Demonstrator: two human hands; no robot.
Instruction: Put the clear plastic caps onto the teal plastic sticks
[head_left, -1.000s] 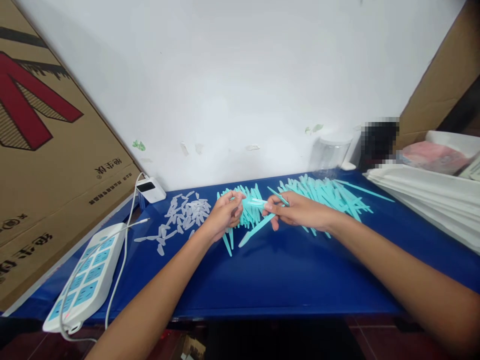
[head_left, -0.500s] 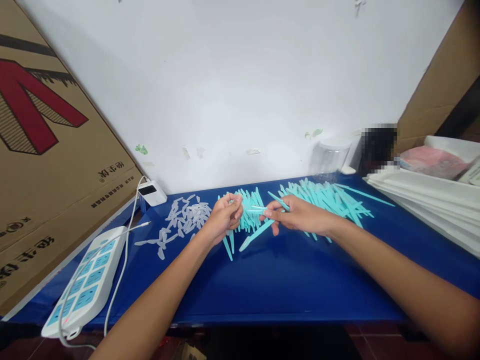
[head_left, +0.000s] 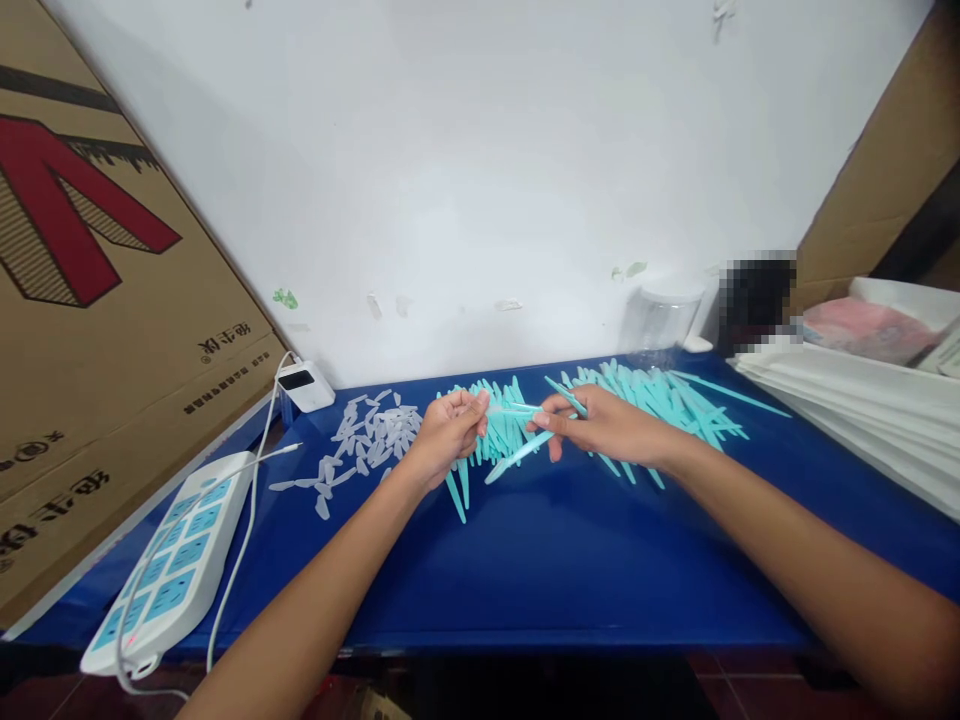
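Observation:
My left hand (head_left: 451,432) is closed in a pinch, thumb against forefinger, on a small clear blade cap (head_left: 493,407) mostly hidden by the fingers. The cap meets the left-pointing tip of a turquoise eyebrow razor (head_left: 519,409). My right hand (head_left: 589,420) grips that razor between thumb and fingers. The same hand also holds a second razor (head_left: 516,461) slanting down left and another (head_left: 566,396) sticking up past the knuckles. Behind and below my left hand lies a pile of razors (head_left: 499,435). A bigger pile of razors (head_left: 652,400) spreads behind my right hand.
Loose translucent caps (head_left: 375,430) are scattered left on the blue table (head_left: 525,570). A white power strip (head_left: 169,565), cables and a small white device (head_left: 306,385) sit farther left. A clear jar (head_left: 664,325) and stacked white trays (head_left: 862,400) stand right; a wall closes the back.
The right hand has shifted slightly right, and the razors in it have turned a little. The pinched left hand has hardly moved.

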